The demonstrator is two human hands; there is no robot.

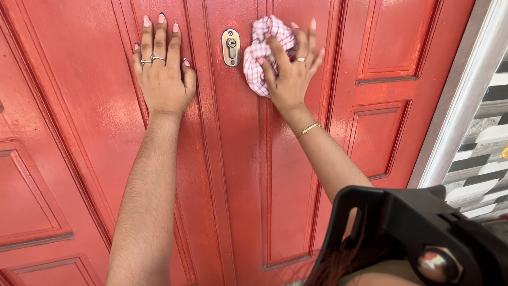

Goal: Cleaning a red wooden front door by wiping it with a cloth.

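Red panelled door [233,175] fills the view, glossy with no obvious dirt, so how much wiping is done or left can't be read; no containers in sight. Left hand [163,74] is spread flat on the door left of the metal keyhole plate [231,47]. Right hand [291,71] has its grip pinching a bunched pink-and-white checked cloth [262,50], pressed to the door just right of the plate.

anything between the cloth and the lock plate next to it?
Nothing visible. The right hand presses the checked cloth flat on the red door, just right of the metal lock plate; only bare door lies between them. The left hand rests flat, well to the left.
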